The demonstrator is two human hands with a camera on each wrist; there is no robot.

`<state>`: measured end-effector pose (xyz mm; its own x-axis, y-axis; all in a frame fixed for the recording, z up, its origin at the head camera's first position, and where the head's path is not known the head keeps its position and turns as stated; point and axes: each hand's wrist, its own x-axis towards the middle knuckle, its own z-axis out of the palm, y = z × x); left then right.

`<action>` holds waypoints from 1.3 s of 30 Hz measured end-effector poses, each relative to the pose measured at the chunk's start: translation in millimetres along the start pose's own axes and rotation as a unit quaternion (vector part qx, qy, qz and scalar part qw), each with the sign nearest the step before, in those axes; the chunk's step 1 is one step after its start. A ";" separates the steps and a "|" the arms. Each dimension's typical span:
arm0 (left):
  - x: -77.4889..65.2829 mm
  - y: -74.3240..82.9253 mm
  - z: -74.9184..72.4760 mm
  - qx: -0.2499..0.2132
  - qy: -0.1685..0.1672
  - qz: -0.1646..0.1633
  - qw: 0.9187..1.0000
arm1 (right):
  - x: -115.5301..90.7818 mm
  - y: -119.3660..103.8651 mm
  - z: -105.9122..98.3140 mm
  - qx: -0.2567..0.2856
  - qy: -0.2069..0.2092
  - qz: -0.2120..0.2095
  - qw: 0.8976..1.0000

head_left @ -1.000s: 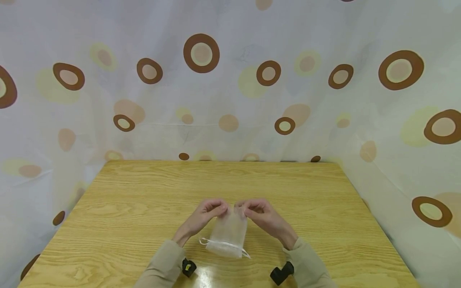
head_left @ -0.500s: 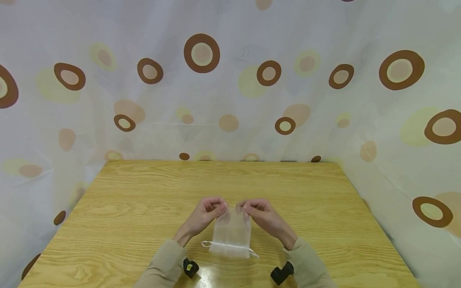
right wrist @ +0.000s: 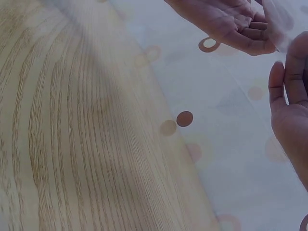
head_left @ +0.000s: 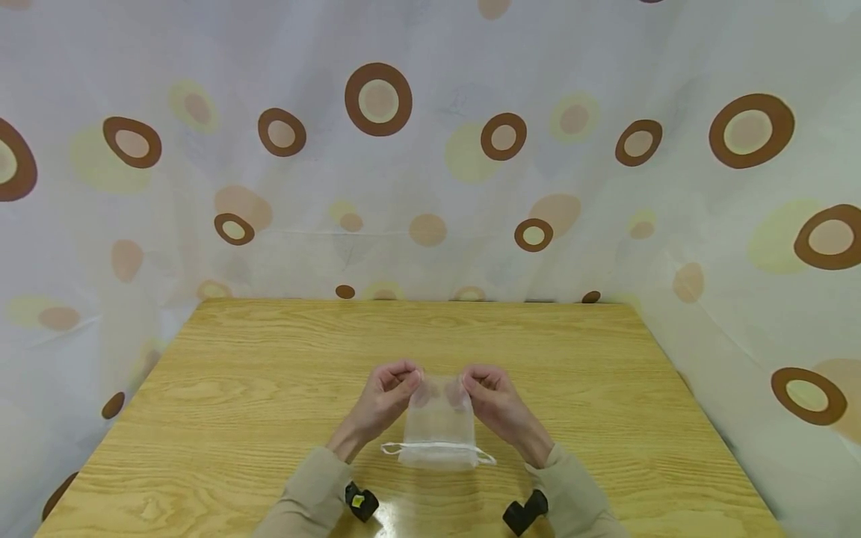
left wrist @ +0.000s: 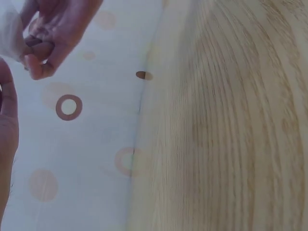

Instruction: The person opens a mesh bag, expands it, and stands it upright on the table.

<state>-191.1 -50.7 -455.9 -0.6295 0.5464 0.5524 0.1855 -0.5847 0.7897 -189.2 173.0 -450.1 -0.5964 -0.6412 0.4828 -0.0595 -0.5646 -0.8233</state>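
Note:
A small sheer white drawstring bag (head_left: 440,426) hangs stretched between both hands in the head view, its white drawstring (head_left: 437,445) running across the lower part with a loop out at each side. My left hand (head_left: 385,396) pinches one upper corner between thumb and fingers. The opposite upper corner is pinched by my right hand (head_left: 496,400). Some fingertips show faintly through the thin fabric. In the left wrist view, a strip of the bag (left wrist: 10,31) appears at the top left edge; the right wrist view catches a part of the bag (right wrist: 279,21) at its top right.
Beneath the hands lies a wooden table (head_left: 269,351). A white curtain (head_left: 430,172) with brown and yellow circles hangs behind it and at both sides. Each sleeve has a black wrist device, one on the left (head_left: 362,502) and one on the right (head_left: 525,512).
The hands have spread apart and risen slightly, the right one moving rightward. The bag has gone from slanted and bunched at the top to straight and spread wide.

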 end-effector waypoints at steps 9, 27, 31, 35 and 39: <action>-2.4 -3.4 -2.5 -0.015 -0.022 -0.022 0.999 | -2.1 1.4 -3.5 0.006 0.001 0.025 1.000; -5.4 -4.8 -2.7 0.014 0.079 -0.063 0.995 | -2.7 4.7 -5.1 0.047 0.006 0.054 0.997; -6.2 -4.4 -3.8 -0.003 0.094 -0.096 0.991 | -3.6 6.0 -3.9 0.054 0.048 0.073 0.995; -5.6 -3.2 -2.8 -0.022 0.101 -0.115 0.988 | -3.9 8.7 -1.5 0.060 0.094 0.071 0.991; -4.3 -3.1 -1.6 -0.045 0.110 -0.126 0.985 | -3.3 12.8 -0.1 0.104 0.106 0.048 0.988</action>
<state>-190.2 -52.2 -461.1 -0.7976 0.5430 0.2627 -0.0585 -0.5030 0.8623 -188.0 167.9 -462.3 -0.7472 -0.5860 0.3136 0.1580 -0.6149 -0.7726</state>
